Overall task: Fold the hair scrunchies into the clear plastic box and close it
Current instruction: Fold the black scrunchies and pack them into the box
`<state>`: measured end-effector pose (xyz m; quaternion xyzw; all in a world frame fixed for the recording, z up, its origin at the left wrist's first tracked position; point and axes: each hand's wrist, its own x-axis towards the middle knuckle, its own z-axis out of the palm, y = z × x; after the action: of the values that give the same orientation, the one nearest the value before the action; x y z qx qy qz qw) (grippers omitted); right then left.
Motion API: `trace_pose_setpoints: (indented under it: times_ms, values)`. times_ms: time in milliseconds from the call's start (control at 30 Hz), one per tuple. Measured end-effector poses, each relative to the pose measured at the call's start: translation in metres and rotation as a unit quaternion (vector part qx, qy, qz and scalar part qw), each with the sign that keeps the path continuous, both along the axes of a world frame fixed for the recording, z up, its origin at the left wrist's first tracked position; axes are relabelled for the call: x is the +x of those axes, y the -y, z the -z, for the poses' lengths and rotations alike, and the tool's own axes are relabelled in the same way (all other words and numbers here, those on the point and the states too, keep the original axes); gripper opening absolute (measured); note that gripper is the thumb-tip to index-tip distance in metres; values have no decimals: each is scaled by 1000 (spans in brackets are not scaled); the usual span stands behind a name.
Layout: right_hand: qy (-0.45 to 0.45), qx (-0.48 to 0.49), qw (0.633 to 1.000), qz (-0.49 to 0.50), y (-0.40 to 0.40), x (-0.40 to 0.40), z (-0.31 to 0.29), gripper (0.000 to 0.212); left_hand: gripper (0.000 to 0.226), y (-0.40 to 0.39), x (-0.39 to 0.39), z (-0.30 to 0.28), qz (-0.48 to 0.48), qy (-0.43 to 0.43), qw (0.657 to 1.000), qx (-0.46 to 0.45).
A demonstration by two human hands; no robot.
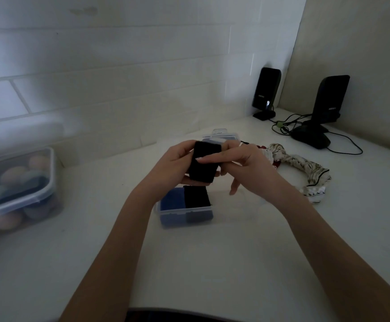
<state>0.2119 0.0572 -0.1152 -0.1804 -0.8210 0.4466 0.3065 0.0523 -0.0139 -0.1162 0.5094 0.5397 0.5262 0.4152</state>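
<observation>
A black folded fabric hair band [204, 161], a flat soft rectangle, is held above the white counter [212, 263] at the centre of the view, just toward 12 o'clock from the small clear plastic box [184, 211]. The box stands open and already holds two folded pieces side by side: a blue one [172, 201] at 9 o'clock and a black one [197, 196] at 3 o'clock. The left hand [177, 162] cups the band from 9 o'clock, fingers curled behind it and thumb at its upper edge. The right hand [247, 166] comes in from 3 o'clock, its forefinger laid straight across the band's front while the lower fingers hang loosely curled; thumb and forefinger appear to pinch the fabric. Toward 2 o'clock lies one cream patterned satin scrunchie [305, 173], with dark red fabric [276, 162] partly hidden behind the right hand. Two black desktop speakers [267, 92] stand at 1 o'clock, and one lidded clear tub of pastel balls [18, 189] sits at 9 o'clock.
</observation>
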Motion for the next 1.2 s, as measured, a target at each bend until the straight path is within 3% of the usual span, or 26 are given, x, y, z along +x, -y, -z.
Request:
trace_pose_setpoints:
  times_ms: [367,433,600,733,900,1033,1100,1200]
  values:
    - [-12,63,997,52,-3,-5,3,44,34,0,-1,-5,49,174,982,-52]
    - [-40,35,997,56,-2,-3,0,46,28,2,-1,-4,71,119,990,-24]
    - [-94,-113,988,56,-2,5,-9,27,47,5,-3,-2,61,34,998,7]
    - [-8,-7,997,83,-6,-1,-4,23,47,4,0,1,65,-14,998,0]
    - [1,47,991,124,-7,-5,0,9,48,2,2,1,18,-105,994,-4]
    - [-28,47,989,137,-5,-6,-2,6,33,0,8,1,-41,-263,964,24]
    - [-43,19,993,108,-4,-6,-4,7,23,0,8,0,-76,-284,954,60]
    - [-58,-120,988,79,0,0,-11,20,21,0,5,2,-94,-296,944,115]
